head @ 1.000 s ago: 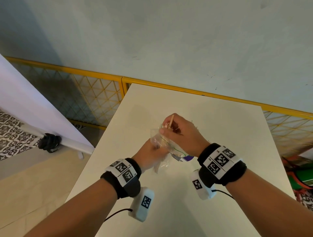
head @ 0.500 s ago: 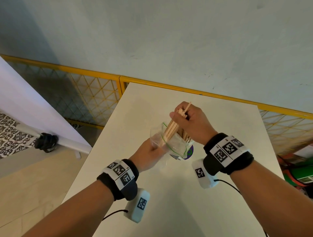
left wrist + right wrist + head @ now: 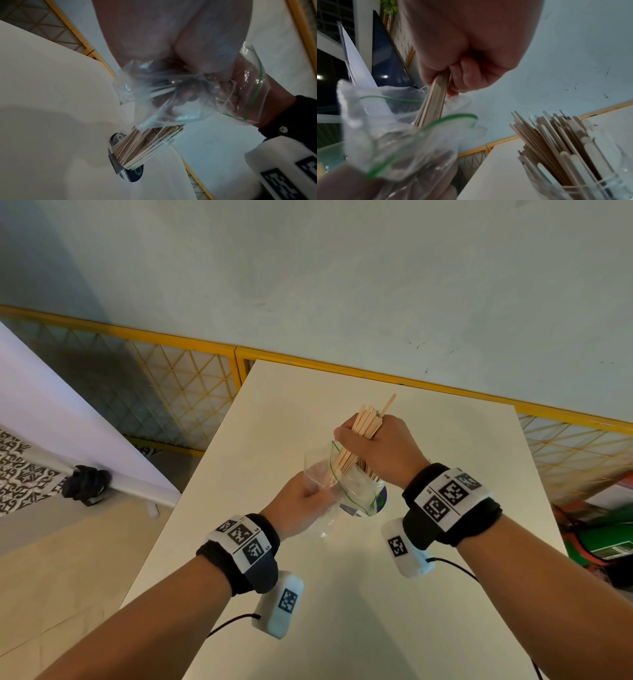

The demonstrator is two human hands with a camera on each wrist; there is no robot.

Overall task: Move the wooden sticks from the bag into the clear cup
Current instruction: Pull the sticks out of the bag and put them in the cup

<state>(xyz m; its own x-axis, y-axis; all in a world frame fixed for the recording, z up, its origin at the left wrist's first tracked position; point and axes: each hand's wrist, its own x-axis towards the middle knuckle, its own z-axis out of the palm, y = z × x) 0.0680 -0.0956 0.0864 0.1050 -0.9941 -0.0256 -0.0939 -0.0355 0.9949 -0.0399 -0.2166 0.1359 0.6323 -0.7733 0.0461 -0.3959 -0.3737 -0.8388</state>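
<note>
While both forearms reach in from the near edge of the white worktop (image 3: 342, 594), each wearing a black wrist strap with printed markers, the left hand (image 3: 301, 505) sits nearer, its fingers curled tightly around the crumpled lower part of the clear bag (image 3: 346, 487). The bag has a green line along its open mouth, which faces up and away from the person. Just beyond it, the right hand (image 3: 380, 446) is clenched around a bundle of wooden sticks (image 3: 363, 433), gripping them near their upper ends; their lower ends still reach down into the bag's mouth (the right wrist view shows them passing between the two green-edged lips), while the tops fan out above the fist, one stick poking higher than the rest. Under the right wrist, largely hidden in the head view, stands the clear cup (image 3: 599, 186), already packed with sticks leaning in a fan. It rests on a dark round mat (image 3: 135, 174) on the worktop. Farther back, a yellow-framed mesh fence (image 3: 178, 392) runs along the pale wall (image 3: 342, 275).
</note>
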